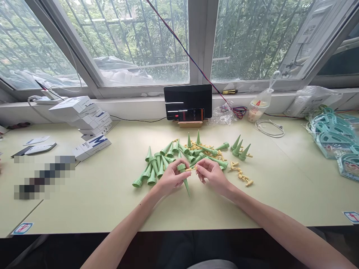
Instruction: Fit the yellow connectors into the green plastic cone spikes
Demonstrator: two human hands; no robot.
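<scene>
Closed around a green plastic watering spike [186, 185] is my left hand [170, 177]; the spike's wide collar is up and its point slants down toward the table. A small yellow valve piece [190, 169] sticks out sideways at the collar. The fingertips of my right hand [213, 174] pinch its outer end; how deep it sits in the spike I cannot tell. Behind both hands lies a heap of green spikes [153, 163], with yellow valve pieces [207, 147] among them. Several loose yellow pieces [245, 180] lie right of my right hand.
A few spikes [241, 150] with yellow pieces stand at the right. A tablet [187, 99] with a phone [192, 115] leans by the window. White boxes [92, 146] are at the left. Bagged turquoise plastic items [333, 130], a coiled cable [269, 129] and a bagged cup [256, 109] are at the right.
</scene>
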